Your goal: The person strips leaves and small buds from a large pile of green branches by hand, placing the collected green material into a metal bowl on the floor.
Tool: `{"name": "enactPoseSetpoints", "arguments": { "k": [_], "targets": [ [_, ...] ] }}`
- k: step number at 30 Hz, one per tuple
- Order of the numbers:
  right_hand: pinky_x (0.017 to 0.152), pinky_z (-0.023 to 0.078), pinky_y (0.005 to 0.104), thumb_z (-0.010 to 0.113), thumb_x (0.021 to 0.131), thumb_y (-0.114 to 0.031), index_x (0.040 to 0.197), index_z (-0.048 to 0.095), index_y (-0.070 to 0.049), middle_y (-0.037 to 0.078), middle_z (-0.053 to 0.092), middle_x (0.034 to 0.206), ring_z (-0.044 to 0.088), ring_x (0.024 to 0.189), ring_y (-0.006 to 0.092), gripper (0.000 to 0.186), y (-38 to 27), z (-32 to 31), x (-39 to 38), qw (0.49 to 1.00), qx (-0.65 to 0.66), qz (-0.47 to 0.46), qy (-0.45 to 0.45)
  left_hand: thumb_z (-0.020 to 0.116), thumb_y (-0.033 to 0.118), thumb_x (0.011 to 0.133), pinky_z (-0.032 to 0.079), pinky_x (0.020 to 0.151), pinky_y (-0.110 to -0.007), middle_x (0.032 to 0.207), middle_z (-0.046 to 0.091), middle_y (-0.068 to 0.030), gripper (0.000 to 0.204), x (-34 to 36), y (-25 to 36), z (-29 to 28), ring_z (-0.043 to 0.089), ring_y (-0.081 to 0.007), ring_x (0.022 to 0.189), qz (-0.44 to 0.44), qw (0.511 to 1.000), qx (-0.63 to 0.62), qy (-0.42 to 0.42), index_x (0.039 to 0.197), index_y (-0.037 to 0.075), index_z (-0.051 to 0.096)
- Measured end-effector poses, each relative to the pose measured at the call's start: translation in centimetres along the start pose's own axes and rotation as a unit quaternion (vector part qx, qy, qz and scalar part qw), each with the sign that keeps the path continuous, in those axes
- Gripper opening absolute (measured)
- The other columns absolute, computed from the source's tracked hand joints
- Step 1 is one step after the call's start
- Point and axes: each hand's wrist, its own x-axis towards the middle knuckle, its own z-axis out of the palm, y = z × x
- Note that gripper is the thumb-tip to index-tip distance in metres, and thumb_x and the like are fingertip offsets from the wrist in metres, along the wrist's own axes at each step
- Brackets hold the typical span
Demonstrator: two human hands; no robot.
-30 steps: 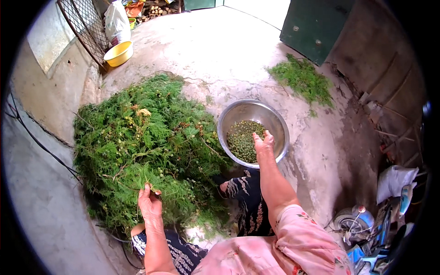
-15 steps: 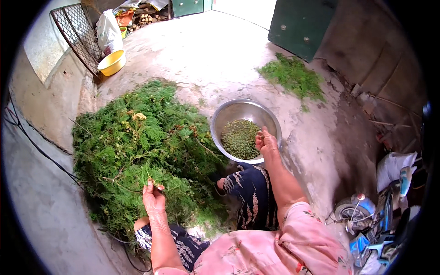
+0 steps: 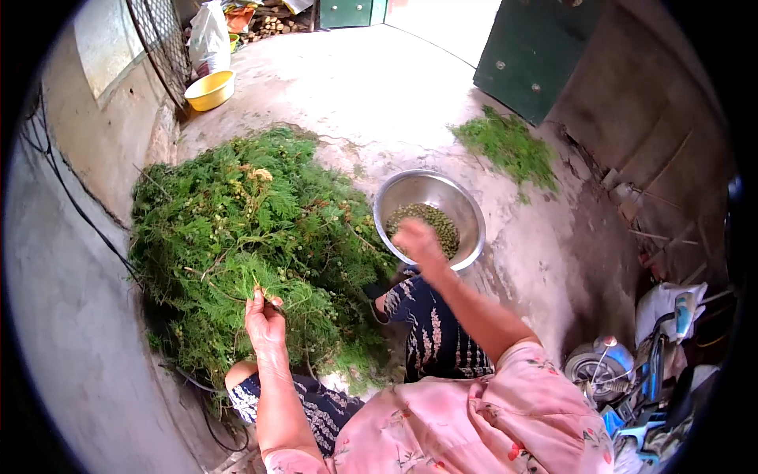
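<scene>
My left hand (image 3: 266,320) is closed around a green sprig (image 3: 259,276) with feathery leaves, held over the near part of a large heap of cut evergreen branches (image 3: 213,197). Small pale green cones dot the heap. To the right of it stands a steel basin (image 3: 387,193) on the floor, partly filled with small round green cones (image 3: 442,223). My right hand (image 3: 418,243) is above the near left part of the basin, smeared by motion, so its fingers cannot be made out. The hand hides some of the cones.
A smaller patch of green sprigs (image 3: 509,146) lies near the dark green door (image 3: 537,63). A yellow plastic basin (image 3: 210,92) and a white sack (image 3: 209,39) stand by the left wall. At the right is a small wheeled vehicle (image 3: 596,370) among clutter. A black cable (image 3: 79,209) runs along the left.
My right hand has moved left from the basin's right side, across the cones toward the heap. My left hand keeps its hold on the sprig. The whole view has shifted slightly.
</scene>
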Motion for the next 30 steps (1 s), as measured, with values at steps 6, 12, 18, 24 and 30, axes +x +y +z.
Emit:
{"name": "enactPoseSetpoints", "arguments": {
  "k": [6, 12, 18, 24, 30],
  "targets": [
    [0.093, 0.044, 0.0368, 0.061, 0.078, -0.045, 0.127, 0.040, 0.005, 0.025, 0.054, 0.114, 0.055, 0.106, 0.0347, 0.073, -2.8, 14.7, -8.9, 0.786, -0.267, 0.076, -0.553, 0.054, 0.008, 0.089, 0.041, 0.056, -0.031, 0.083, 0.058, -0.0032, 0.004, -0.6, 1.2, -1.2, 0.050, -0.0169, 0.066, 0.025, 0.999, -0.017, -0.009, 0.092, 0.007, 0.054],
    [0.081, 0.047, 0.0420, 0.063, 0.077, -0.036, 0.111, 0.050, 0.004, 0.025, 0.059, 0.096, 0.057, 0.095, 0.0369, 0.054, -1.1, 18.8, -15.3, 0.829, -0.180, 0.069, -0.526, 0.056, 0.009, 0.087, 0.042, 0.057, -0.031, 0.078, 0.058, -0.0031, 0.005, -1.0, 0.7, -1.1, 0.051, -0.0183, 0.065, 0.034, 0.999, -0.030, 0.013, 0.090, 0.005, 0.055],
    [0.070, 0.047, 0.0415, 0.062, 0.078, -0.017, 0.098, 0.054, -0.003, 0.018, 0.056, 0.087, 0.057, 0.081, 0.0357, 0.025, -1.9, 17.9, -17.1, 0.985, -0.063, -0.032, -0.157, 0.057, 0.009, 0.087, 0.043, 0.057, -0.031, 0.078, 0.058, -0.0037, 0.006, -1.9, -1.5, 0.3, 0.051, -0.0184, 0.066, -0.001, 0.998, -0.051, 0.026, 0.091, 0.005, 0.055],
    [0.091, 0.041, 0.0419, 0.068, 0.075, -0.029, 0.126, 0.036, 0.004, 0.024, 0.051, 0.114, 0.053, 0.102, 0.0376, 0.068, 0.9, 16.0, -13.9, 0.973, -0.207, -0.096, -0.031, 0.054, 0.008, 0.089, 0.043, 0.059, -0.031, 0.081, 0.058, -0.0037, 0.007, -3.3, -2.3, 0.9, 0.050, -0.0178, 0.068, -0.017, 1.000, -0.018, 0.007, 0.095, 0.005, 0.054],
    [0.093, 0.043, 0.0381, 0.070, 0.075, -0.034, 0.134, 0.030, -0.003, 0.025, 0.050, 0.121, 0.051, 0.112, 0.0334, 0.077, 2.9, 18.8, -16.4, 0.922, 0.008, 0.108, -0.372, 0.054, 0.007, 0.088, 0.043, 0.059, -0.031, 0.081, 0.057, -0.0047, 0.008, -4.0, -3.2, 1.6, 0.050, -0.0181, 0.067, -0.034, 0.999, -0.024, 0.033, 0.095, 0.005, 0.054]
  ]
}}
